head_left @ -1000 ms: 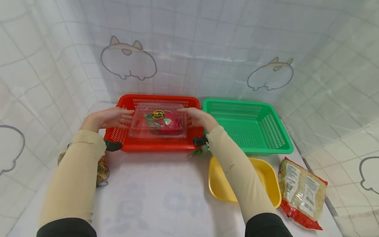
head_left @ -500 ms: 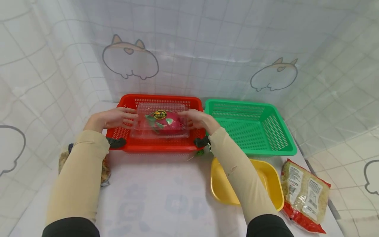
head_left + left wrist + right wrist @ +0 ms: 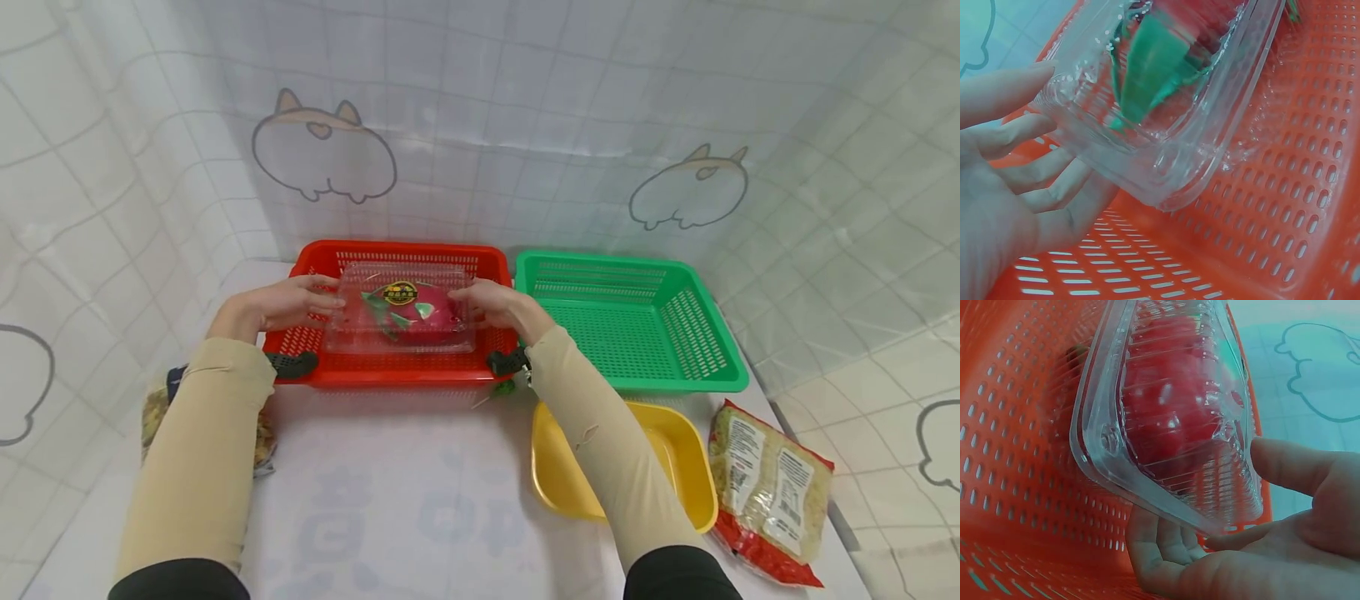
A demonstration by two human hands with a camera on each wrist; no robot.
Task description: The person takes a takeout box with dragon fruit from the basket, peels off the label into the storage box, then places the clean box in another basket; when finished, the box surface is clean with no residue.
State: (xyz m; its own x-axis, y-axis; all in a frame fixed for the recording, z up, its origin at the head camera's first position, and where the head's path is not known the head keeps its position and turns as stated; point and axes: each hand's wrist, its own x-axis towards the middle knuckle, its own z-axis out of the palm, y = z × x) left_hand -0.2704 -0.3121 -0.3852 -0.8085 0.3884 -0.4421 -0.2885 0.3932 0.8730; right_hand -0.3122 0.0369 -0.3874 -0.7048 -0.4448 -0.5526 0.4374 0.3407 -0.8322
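A clear plastic fruit box (image 3: 352, 335) with a gold-and-black label sits within the red basket (image 3: 405, 375). Inside it is a pink dragon fruit (image 3: 431, 315) with green scales. My left hand (image 3: 288, 302) grips the box's left end; the left wrist view shows the thumb at the upper edge and fingers bent alongside and below the plastic. At the right end, my right hand (image 3: 498, 304) holds the box, its thumb against the side and fingers curled beneath in the right wrist view. Through the basket, the box's clearance from the bottom is hard to judge.
A green basket (image 3: 615, 333) adjoins the red one on the right. In front stands a yellow tray (image 3: 555, 475), partly under my right sleeve. A red-ended food bag (image 3: 768, 492) lies far right; another bag (image 3: 266, 437) is half hidden behind my left sleeve. A green sprig (image 3: 504, 387) lies by the red basket.
My left hand has moved right and closed in on the box's left end. My right hand has drawn closer round the right end. The box has hardly shifted.
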